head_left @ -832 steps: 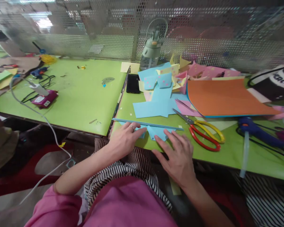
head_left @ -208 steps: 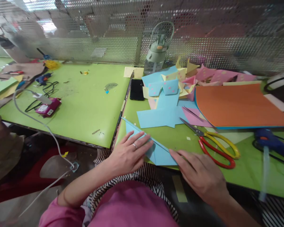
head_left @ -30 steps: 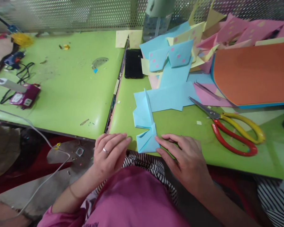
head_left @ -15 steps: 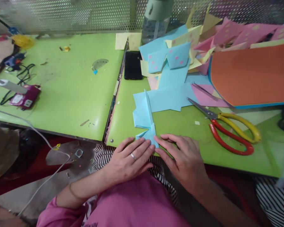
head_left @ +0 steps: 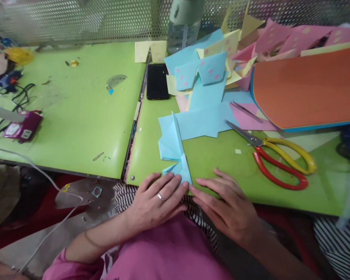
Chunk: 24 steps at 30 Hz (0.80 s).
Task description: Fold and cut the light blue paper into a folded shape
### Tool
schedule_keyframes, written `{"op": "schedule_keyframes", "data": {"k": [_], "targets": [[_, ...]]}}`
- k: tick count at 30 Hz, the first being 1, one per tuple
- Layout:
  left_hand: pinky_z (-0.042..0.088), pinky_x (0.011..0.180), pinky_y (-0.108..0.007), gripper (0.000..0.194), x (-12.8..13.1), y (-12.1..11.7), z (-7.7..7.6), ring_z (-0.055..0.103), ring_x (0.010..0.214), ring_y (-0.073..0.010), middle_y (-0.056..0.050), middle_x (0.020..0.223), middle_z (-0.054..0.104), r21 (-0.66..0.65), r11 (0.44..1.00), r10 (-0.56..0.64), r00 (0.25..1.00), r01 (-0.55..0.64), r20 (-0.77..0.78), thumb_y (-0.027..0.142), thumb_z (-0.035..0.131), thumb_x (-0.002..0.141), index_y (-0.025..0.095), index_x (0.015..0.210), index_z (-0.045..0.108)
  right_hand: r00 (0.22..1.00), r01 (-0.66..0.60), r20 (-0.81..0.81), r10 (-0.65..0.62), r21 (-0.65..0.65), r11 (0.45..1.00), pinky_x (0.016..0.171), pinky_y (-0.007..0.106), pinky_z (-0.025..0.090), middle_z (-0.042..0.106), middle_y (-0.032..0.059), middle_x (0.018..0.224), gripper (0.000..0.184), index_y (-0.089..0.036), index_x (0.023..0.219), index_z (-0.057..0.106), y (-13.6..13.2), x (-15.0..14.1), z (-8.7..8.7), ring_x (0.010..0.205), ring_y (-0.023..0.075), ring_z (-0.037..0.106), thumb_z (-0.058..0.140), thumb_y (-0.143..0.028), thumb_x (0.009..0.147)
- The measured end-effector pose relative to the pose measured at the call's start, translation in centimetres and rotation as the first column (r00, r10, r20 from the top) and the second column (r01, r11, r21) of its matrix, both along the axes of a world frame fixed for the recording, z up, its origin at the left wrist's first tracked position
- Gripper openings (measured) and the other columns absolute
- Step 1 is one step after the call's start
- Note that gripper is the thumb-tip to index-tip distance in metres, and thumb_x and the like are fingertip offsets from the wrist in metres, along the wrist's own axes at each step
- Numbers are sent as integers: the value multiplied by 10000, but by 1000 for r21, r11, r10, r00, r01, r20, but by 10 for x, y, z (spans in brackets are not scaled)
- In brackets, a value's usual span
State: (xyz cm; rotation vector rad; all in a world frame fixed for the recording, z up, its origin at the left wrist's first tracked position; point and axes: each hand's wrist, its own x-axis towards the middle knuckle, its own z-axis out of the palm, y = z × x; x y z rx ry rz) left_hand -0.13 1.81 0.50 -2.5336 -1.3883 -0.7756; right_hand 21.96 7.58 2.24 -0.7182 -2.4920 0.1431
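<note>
A folded light-blue paper piece (head_left: 172,144) lies on the green table (head_left: 84,116), its lower end at the front edge. My left hand (head_left: 161,198) rests flat over that lower end, fingers stretched out and pressing on the paper; a ring is on one finger. Just right of it, my right hand (head_left: 227,206) has its fingers extended and apart, with a fingertip close to the paper's lower right corner. Whether that fingertip touches the paper I cannot tell. The part of the paper beneath my left fingers is hidden.
Scissors (head_left: 259,144) with red and yellow handles lie to the right, tweezers (head_left: 246,111) behind them. A phone (head_left: 158,81), a bottle (head_left: 184,29), cut papers and an orange sheet stack (head_left: 309,89) are farther back. A purple box (head_left: 23,125) with cables sits left.
My right hand has shifted slightly down and right, its fingers spreading away from the paper's edge. My left hand stays on the paper. The whole view has shifted slightly.
</note>
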Motion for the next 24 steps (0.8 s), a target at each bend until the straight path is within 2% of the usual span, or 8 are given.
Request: {"op": "schedule_keyframes", "data": {"k": [4, 10, 18, 24], "targets": [[376, 1044, -385, 522, 2, 0, 0, 611, 1122, -221, -53, 1203, 696, 8, 1000, 22, 1000, -22, -4, 527, 573, 901, 212, 1317, 575, 1000, -27, 16, 26, 51, 998, 1045, 497, 466, 696, 67, 1012, 257, -232, 1133, 648, -1, 1, -4, 967, 189, 633, 592, -169, 890], [360, 1050, -369, 522, 4, 0, 3, 596, 1139, -221, -69, 1276, 663, -15, 999, 39, 999, -40, -25, 553, 496, 932, 168, 1262, 618, 1000, -10, -6, 10, 66, 998, 1072, 509, 448, 682, 65, 1032, 341, -235, 1205, 627, -4, 3, -12, 1029, 193, 608, 638, -177, 869], [305, 1100, -339, 573, 1, -2, 3, 528, 1240, -205, -25, 1387, 578, -54, 997, 48, 996, -52, -78, 582, 482, 925, 191, 1334, 570, 1000, -21, 23, 19, 96, 995, 1049, 515, 475, 692, 71, 1031, 299, -200, 1168, 635, -4, 1, -5, 987, 190, 627, 646, -199, 869], [324, 1089, -350, 582, 5, 0, 6, 517, 1249, -215, -30, 1394, 575, -69, 995, 59, 993, -66, -101, 599, 482, 915, 198, 1325, 579, 998, -10, 63, 4, 88, 996, 1068, 495, 455, 695, 67, 1021, 261, -200, 1149, 648, -6, 0, -3, 986, 190, 629, 601, -181, 893]]}}
